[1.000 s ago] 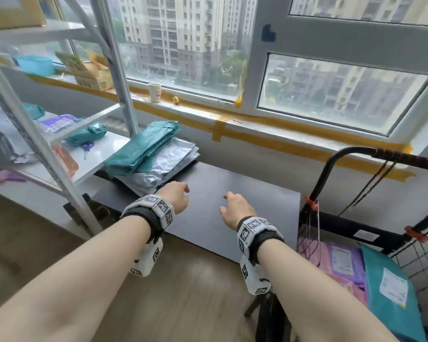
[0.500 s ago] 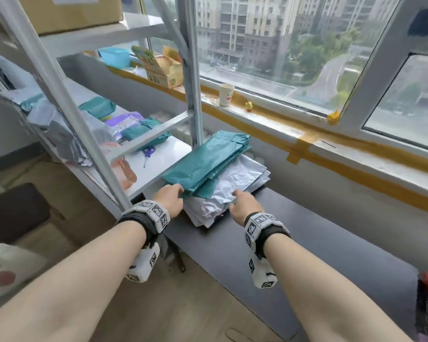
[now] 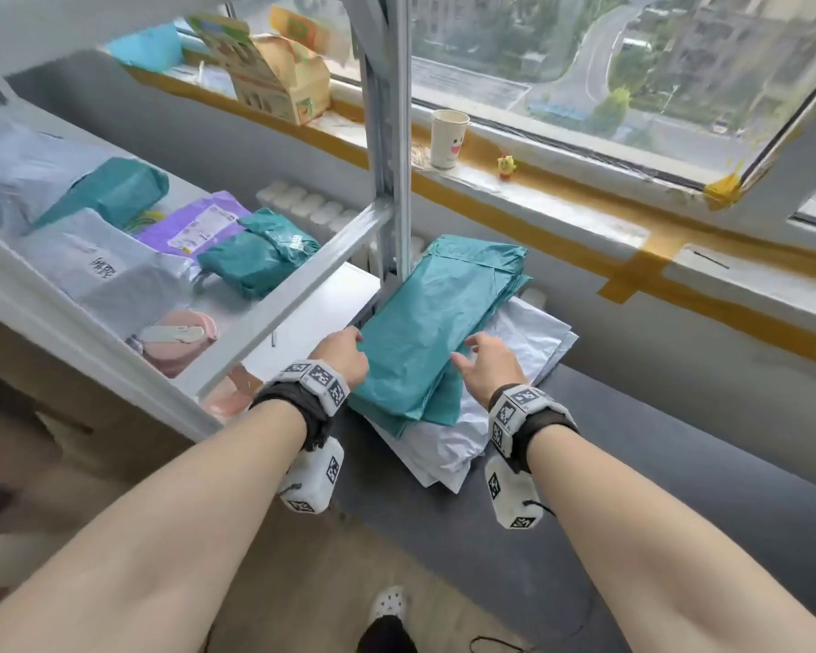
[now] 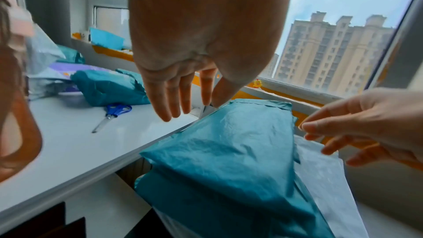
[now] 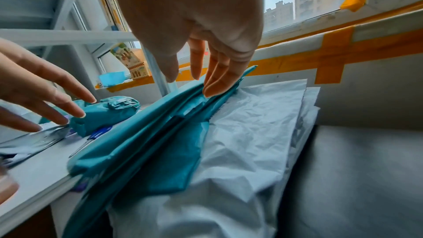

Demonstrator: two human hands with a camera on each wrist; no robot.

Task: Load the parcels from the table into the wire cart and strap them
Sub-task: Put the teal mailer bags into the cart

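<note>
Teal parcel (image 3: 436, 332) lies atop the white mailers (image 3: 505, 369) at the counter (image 3: 679, 464) end by the shelf. My left hand (image 3: 345, 353) and right hand (image 3: 488, 369) flank it, fingers spread, gripping nothing. Thin, crinkled poly film, likely light, floppy and slick, so I would take both long edges.

Grey metal shelving rack (image 3: 387, 148) just beyond my left hand, wide window (image 3: 632, 63) ahead of both hands showing daylight and apartment blocks, sill edged in yellow tape (image 3: 632, 271), grey wall (image 3: 679, 351) past my right hand, wooden floor (image 3: 326, 582) under my forearms.
</note>
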